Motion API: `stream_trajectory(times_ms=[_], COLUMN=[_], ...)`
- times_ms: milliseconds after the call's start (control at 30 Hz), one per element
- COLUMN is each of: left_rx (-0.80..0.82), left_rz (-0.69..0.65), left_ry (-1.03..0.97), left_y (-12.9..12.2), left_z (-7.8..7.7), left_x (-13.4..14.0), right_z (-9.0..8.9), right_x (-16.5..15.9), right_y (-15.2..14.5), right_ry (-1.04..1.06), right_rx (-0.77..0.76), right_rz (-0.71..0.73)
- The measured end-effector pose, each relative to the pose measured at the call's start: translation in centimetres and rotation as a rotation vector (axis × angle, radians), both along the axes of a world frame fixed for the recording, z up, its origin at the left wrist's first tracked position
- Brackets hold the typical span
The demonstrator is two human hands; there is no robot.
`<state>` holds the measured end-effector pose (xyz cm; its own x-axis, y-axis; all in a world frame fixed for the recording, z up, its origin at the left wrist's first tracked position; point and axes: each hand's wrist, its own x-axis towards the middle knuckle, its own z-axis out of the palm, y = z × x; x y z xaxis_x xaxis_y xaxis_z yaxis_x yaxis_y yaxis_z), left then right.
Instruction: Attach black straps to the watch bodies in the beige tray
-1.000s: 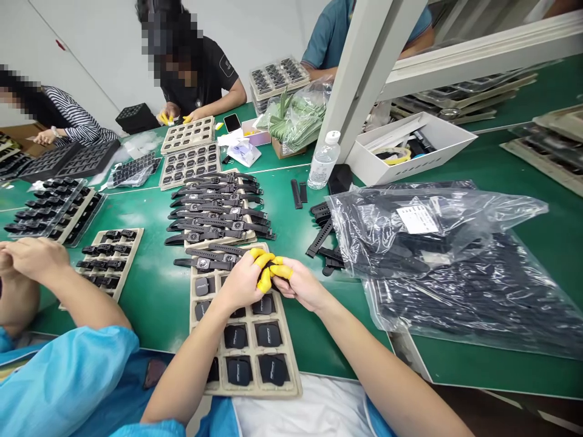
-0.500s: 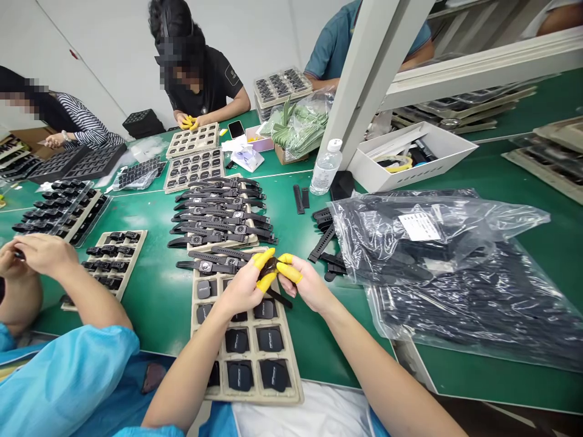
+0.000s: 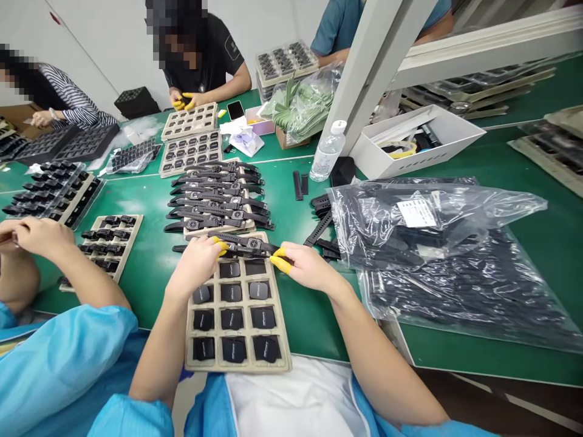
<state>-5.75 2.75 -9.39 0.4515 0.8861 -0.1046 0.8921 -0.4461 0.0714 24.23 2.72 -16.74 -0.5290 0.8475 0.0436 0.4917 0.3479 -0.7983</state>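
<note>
Both my hands are over the far end of a beige tray [image 3: 285,358], with yellow finger covers on the fingertips. My left hand [image 3: 197,267] pinches one side of a black-strapped smartwatch [image 3: 246,250], partly hidden by the fingers. My right hand [image 3: 306,266] pinches the strap on the other side. The watch lies stretched out flat between them, beside another strapped watch [image 3: 254,243]. Nearer to me, the tray's compartments hold dark square watch bodies [image 3: 231,318] with pale lettering on them.
Beyond stands another tray covered with strapped watches [image 3: 214,205]. To the right lie loose black straps [image 3: 319,230], a clear bag of straps [image 3: 455,291], a water bottle [image 3: 328,152] and a white box [image 3: 419,142]. A co-worker's hands [image 3: 40,240] work at the left.
My hands have moved apart; the watch they held up close together is now stretched out at the tray's far end. The view has shifted slightly.
</note>
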Motion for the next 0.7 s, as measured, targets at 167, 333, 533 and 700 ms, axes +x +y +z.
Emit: stream_trajectory(times_ms=[167, 333, 533, 700], left_rx=[-0.181, -0.049, 0.263, 0.208], left_rz=[-0.045, -0.147, -0.080, -0.004], left_ry=[-0.116, -0.074, -0.105, 0.046], left_y=[-0.1, 0.1, -1.2, -4.8], left_z=[-1.6, -3.4, -4.9, -4.3], left_x=[0.1, 0.8, 1.0, 1.1], right_z=[0.4, 0.3, -0.6, -3.5], right_x=[0.6, 1.1, 2.5, 5.1], right_y=[-0.2, -0.2, 0.9, 2.1], right_ry=[-0.080, -0.139, -0.182, -0.486], right_rx=[-0.162, -0.179, 0.064, 0.360], right_rz=[0.096, 0.093, -0.116, -0.475])
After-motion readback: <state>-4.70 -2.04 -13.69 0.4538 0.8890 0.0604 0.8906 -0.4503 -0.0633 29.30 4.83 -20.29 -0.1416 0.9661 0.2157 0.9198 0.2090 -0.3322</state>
